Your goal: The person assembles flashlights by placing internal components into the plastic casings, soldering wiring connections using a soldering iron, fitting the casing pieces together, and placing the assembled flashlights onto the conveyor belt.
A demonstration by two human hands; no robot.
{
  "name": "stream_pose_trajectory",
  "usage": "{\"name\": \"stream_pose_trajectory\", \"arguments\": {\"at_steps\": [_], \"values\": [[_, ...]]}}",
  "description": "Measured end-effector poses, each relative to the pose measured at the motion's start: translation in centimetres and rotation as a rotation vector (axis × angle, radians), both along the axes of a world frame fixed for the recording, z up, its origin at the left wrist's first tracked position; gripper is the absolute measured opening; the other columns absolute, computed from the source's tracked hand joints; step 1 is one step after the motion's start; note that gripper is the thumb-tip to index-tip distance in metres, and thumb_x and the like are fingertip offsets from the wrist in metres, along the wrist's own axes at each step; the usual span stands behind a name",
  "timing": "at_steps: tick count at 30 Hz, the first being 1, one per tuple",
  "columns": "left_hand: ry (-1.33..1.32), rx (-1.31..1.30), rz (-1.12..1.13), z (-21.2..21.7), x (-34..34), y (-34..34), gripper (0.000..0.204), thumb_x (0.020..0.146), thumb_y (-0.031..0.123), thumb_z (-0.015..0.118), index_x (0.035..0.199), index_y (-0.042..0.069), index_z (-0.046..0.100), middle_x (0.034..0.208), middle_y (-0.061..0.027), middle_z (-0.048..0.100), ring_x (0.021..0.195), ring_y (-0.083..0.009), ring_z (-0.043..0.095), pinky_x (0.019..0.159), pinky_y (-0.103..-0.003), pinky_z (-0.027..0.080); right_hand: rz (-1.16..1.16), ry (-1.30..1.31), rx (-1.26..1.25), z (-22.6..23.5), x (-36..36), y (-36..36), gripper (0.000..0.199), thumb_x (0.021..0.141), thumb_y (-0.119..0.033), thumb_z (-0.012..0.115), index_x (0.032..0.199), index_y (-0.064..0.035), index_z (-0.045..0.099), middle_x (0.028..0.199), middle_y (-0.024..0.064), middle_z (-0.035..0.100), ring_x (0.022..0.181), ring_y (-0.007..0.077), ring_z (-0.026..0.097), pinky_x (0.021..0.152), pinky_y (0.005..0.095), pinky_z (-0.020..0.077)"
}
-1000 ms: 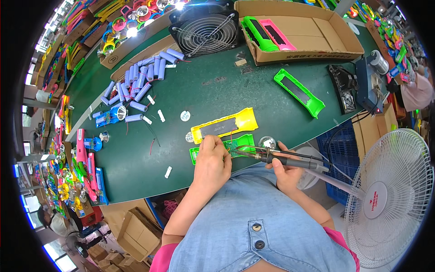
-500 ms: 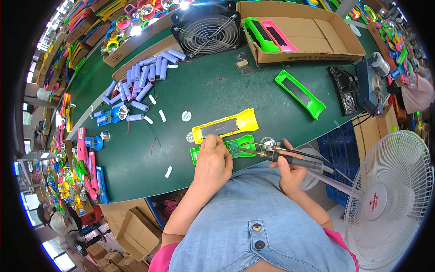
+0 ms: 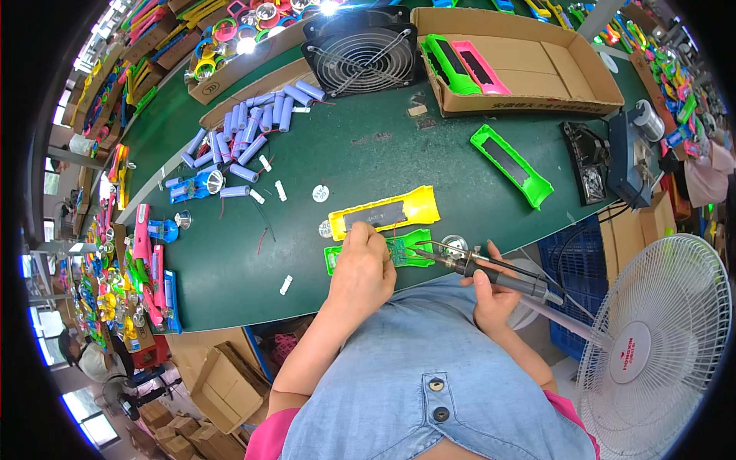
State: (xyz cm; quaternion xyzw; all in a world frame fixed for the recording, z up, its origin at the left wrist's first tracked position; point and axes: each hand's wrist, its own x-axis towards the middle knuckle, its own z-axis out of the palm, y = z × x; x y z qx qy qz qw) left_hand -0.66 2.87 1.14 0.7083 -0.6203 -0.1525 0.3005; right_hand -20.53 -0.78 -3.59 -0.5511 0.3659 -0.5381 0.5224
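Note:
In my right hand (image 3: 493,297) is a soldering iron (image 3: 515,281) with a dark grip, its tip pointing left at a small green circuit board (image 3: 398,251). That board lies in a green plastic torch half-shell (image 3: 421,258) near the table's front edge. My left hand (image 3: 357,270) bends over the left part of this shell, fingers pinched together; what they grip is hidden. Just behind lies a yellow half-shell (image 3: 420,205) with a dark strip inside and a red wire at its edge. A round reflector (image 3: 454,245) sits beside the iron's tip.
Purple battery cells (image 3: 249,138) are heaped at the back left. Behind stand a black fan (image 3: 360,61) and a cardboard box (image 3: 529,100) holding shells. Another green shell (image 3: 512,167), a soldering station (image 3: 630,157) and a white fan (image 3: 652,345) are on the right.
The whole view has shifted slightly. Both hands keep nearly the same pose, with the iron's tip still at the circuit board.

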Motion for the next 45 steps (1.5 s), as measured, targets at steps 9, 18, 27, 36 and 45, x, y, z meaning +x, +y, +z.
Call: {"name": "stream_pose_trajectory", "arguments": {"at_steps": [9,18,27,36,45], "values": [[-0.373,-0.181,-0.155,-0.1,6.1,6.7,0.029,0.062,0.001,0.065,0.090,0.006,0.065,0.081,-0.0066,0.051,0.076,-0.0179,0.054,0.064,-0.028,0.046,-0.011,-0.040,0.069,-0.5,-0.5,0.4,0.019,0.078,-0.003,0.060,0.095,0.0043,0.056,0.079,0.0100,0.064,0.064,0.0141,0.065,0.107,0.0458,0.0199],[-0.776,-0.385,-0.549,-3.5,7.7,7.0,0.032,0.067,0.010,0.060,0.098,0.008,0.065,0.090,-0.0028,0.051,0.083,-0.0144,0.051,0.069,-0.025,0.044,-0.033,-0.188,0.330,0.8,0.6,0.9,0.020,0.077,-0.003,0.061,0.096,0.0036,0.057,0.078,0.0106,0.065,0.065,0.0140,0.065,0.107,0.0450,0.0207],[-0.103,-0.514,-0.019,-3.3,0.9,3.6,0.028,0.062,-0.002,0.068,0.089,0.004,0.067,0.082,-0.0065,0.059,0.074,-0.0196,0.058,0.062,-0.030,0.046,0.026,-0.021,0.131,0.1,0.0,0.7,0.018,0.076,-0.003,0.062,0.093,0.0022,0.059,0.071,0.0081,0.065,0.064,0.0133,0.064,0.107,0.0449,0.0197],[-0.136,-0.381,0.006,-2.8,-0.9,3.0,0.026,0.061,-0.002,0.067,0.087,0.002,0.065,0.078,-0.0054,0.056,0.070,-0.0193,0.056,0.059,-0.029,0.046,-0.004,0.015,0.027,-0.4,-0.4,0.5,0.017,0.076,-0.004,0.063,0.092,0.0009,0.060,0.070,0.0084,0.064,0.065,0.0131,0.063,0.107,0.0446,0.0195],[-0.428,-0.359,-0.182,-2.4,-0.3,2.9,0.027,0.061,0.004,0.063,0.088,0.000,0.064,0.080,-0.0065,0.053,0.071,-0.0184,0.055,0.062,-0.030,0.045,-0.006,0.005,0.109,-0.7,-0.5,1.1,0.018,0.076,-0.006,0.064,0.093,-0.0001,0.060,0.069,0.0076,0.065,0.067,0.0130,0.063,0.106,0.0463,0.0205]]}}
